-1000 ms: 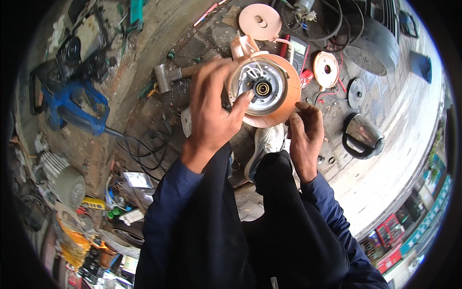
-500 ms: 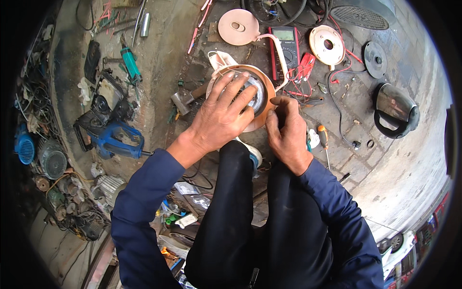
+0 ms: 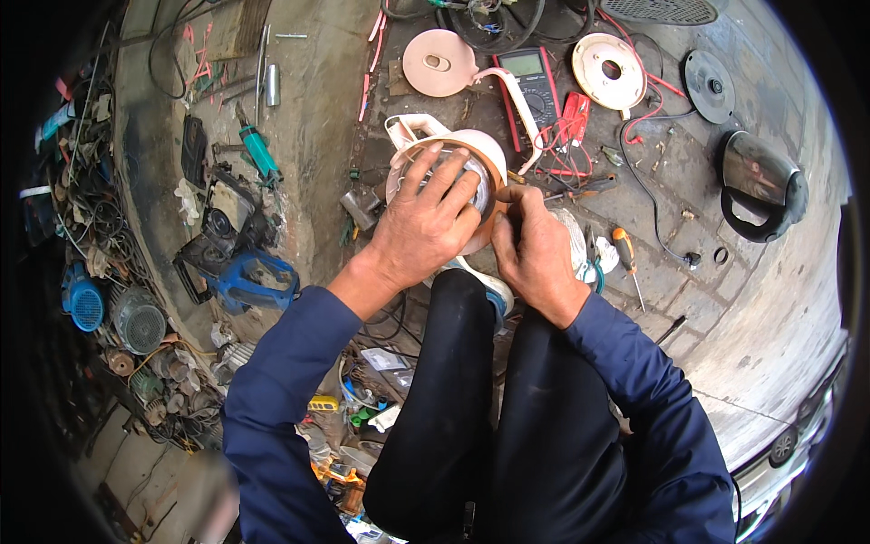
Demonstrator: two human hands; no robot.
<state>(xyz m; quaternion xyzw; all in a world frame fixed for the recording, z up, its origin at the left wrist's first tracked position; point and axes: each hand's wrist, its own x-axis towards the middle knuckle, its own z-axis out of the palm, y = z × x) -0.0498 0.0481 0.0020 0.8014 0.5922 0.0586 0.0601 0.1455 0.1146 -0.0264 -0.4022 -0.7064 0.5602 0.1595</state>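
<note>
A pale pink electric kettle body, with its spout or handle part at the far left, stands near my feet, its round end facing up. Inside the rim, a shiny metal disc shows between my fingers. My left hand lies over this end, fingers bent and gripping the kettle. At the right side of the rim, my right hand is curled, thumb and forefinger pinched against the edge. Whether a small part sits in that pinch is hidden.
Beyond lie a pink lid with handle strip, a red multimeter and a pink ring. To the right are an orange-handled screwdriver and a steel kettle. A hammer and blue power tool lie left.
The view has shifted, so surrounding things sit at different places in the picture. Both hands stay on the kettle body, which looks slightly more tilted.
</note>
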